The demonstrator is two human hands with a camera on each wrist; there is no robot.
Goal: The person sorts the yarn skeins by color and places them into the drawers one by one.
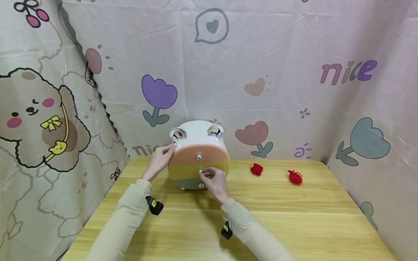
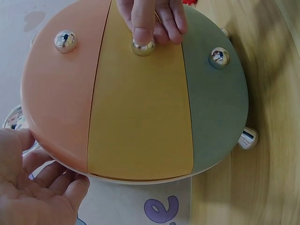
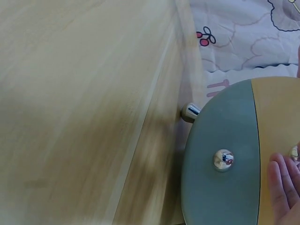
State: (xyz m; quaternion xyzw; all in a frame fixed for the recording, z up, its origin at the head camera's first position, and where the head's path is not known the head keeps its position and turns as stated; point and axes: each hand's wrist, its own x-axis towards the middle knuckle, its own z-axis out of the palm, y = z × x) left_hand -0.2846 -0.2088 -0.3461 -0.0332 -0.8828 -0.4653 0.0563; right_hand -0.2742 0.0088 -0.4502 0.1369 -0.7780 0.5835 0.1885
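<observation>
A rounded small chest of drawers point(image 1: 199, 132) with a white body stands on short silver feet. Its front has a pink drawer point(image 2: 65, 93), a yellow drawer point(image 2: 140, 103) and a green drawer point(image 2: 213, 93), each with a silver knob. My right hand point(image 1: 213, 180) pinches the middle knob point(image 2: 143, 48) on the yellow drawer between thumb and fingers. The left hand point(image 1: 161, 159) touches the chest's upper left side, its fingers along the edge beside the pink drawer. Both drawers next to the yellow one look flush with it.
Two small red objects, one spiky point(image 1: 256, 169) and one rounded point(image 1: 295, 177), lie on the wooden table point(image 1: 310, 214) to the right of the chest. A printed curtain point(image 1: 209, 72) hangs close behind the table and along both sides. Silver rings point(image 1: 216, 131) stick up from the chest's top.
</observation>
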